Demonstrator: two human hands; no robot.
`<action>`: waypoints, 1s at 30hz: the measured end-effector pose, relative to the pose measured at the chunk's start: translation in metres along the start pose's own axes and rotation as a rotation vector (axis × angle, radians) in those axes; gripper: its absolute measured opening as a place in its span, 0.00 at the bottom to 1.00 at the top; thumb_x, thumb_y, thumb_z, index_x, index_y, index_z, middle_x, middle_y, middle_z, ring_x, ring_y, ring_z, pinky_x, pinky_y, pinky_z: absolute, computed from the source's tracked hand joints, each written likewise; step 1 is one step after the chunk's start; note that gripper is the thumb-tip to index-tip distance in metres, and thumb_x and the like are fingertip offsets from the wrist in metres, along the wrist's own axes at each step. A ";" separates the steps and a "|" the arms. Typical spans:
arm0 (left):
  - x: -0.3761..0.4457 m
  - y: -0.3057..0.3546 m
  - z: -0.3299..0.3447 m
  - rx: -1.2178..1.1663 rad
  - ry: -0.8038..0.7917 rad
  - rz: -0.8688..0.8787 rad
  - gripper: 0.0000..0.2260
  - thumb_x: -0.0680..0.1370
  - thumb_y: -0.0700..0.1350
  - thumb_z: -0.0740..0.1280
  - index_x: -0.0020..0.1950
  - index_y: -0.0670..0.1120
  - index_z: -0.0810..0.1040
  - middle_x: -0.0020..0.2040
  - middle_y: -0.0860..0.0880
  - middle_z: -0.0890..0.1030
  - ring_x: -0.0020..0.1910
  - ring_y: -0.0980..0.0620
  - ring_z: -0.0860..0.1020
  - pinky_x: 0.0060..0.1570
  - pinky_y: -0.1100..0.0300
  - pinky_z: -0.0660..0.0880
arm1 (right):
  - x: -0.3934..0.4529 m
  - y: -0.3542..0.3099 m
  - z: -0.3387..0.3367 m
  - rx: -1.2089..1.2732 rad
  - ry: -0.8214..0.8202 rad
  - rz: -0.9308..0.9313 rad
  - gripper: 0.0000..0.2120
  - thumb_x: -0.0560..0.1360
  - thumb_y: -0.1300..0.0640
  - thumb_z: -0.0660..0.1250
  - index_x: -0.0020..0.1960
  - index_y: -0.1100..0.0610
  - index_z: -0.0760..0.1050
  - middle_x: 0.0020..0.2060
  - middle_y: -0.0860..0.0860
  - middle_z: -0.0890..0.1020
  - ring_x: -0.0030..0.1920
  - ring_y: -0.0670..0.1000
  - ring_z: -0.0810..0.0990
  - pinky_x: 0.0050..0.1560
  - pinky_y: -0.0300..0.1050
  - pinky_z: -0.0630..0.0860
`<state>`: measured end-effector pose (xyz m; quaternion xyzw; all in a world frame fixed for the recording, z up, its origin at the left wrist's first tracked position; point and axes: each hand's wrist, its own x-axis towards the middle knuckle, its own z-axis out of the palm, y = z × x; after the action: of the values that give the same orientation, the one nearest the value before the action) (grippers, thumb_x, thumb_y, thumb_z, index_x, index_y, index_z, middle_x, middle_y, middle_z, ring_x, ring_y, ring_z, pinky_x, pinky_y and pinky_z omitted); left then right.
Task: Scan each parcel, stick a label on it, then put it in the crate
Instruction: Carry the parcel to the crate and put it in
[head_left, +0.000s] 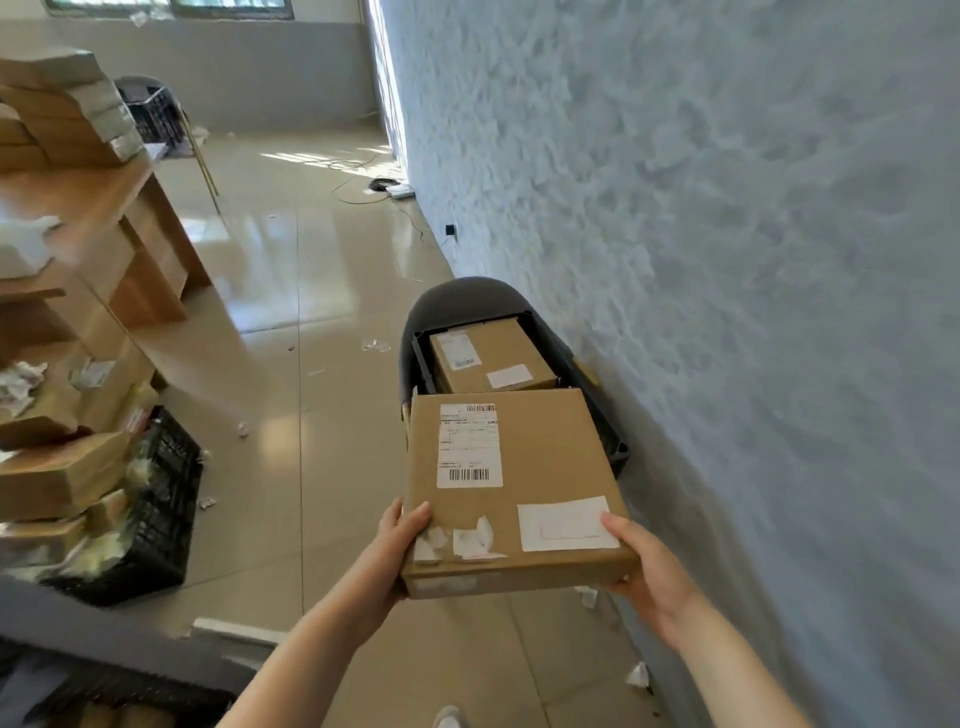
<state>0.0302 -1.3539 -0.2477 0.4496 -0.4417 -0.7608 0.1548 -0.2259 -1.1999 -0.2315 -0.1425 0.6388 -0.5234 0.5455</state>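
Two hands, the left hand (402, 540) and right hand (641, 564), hold the labelled parcel (514, 493) at its near corners, low in the frame's centre. Beyond it, the crate (602, 415) already contains one parcel (488, 356). More boxes (62, 111) wait at upper left.

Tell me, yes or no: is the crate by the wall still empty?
No: the crate by the wall already holds a brown parcel with labels on its top.
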 end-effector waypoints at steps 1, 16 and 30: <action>0.018 0.008 0.001 0.011 0.001 -0.011 0.31 0.75 0.64 0.68 0.75 0.58 0.62 0.63 0.51 0.81 0.58 0.47 0.82 0.54 0.45 0.80 | 0.017 -0.006 -0.002 0.008 0.055 0.002 0.21 0.76 0.46 0.66 0.66 0.54 0.76 0.56 0.54 0.85 0.58 0.55 0.82 0.50 0.47 0.78; 0.189 0.052 0.049 -0.068 0.146 -0.248 0.24 0.73 0.73 0.52 0.58 0.62 0.75 0.58 0.51 0.81 0.58 0.49 0.79 0.64 0.47 0.75 | 0.220 -0.095 -0.058 -0.362 0.174 0.290 0.32 0.74 0.26 0.51 0.70 0.43 0.66 0.55 0.53 0.80 0.55 0.56 0.80 0.59 0.59 0.79; 0.301 0.029 0.069 -0.106 0.404 -0.342 0.30 0.78 0.63 0.64 0.75 0.51 0.62 0.64 0.49 0.72 0.62 0.48 0.73 0.57 0.52 0.75 | 0.363 -0.110 -0.084 -0.577 -0.036 0.406 0.35 0.74 0.29 0.59 0.71 0.51 0.65 0.58 0.50 0.75 0.57 0.53 0.75 0.56 0.53 0.79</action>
<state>-0.1962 -1.5240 -0.3751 0.6517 -0.2789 -0.6928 0.1324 -0.4723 -1.4758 -0.3519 -0.1702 0.7662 -0.1996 0.5866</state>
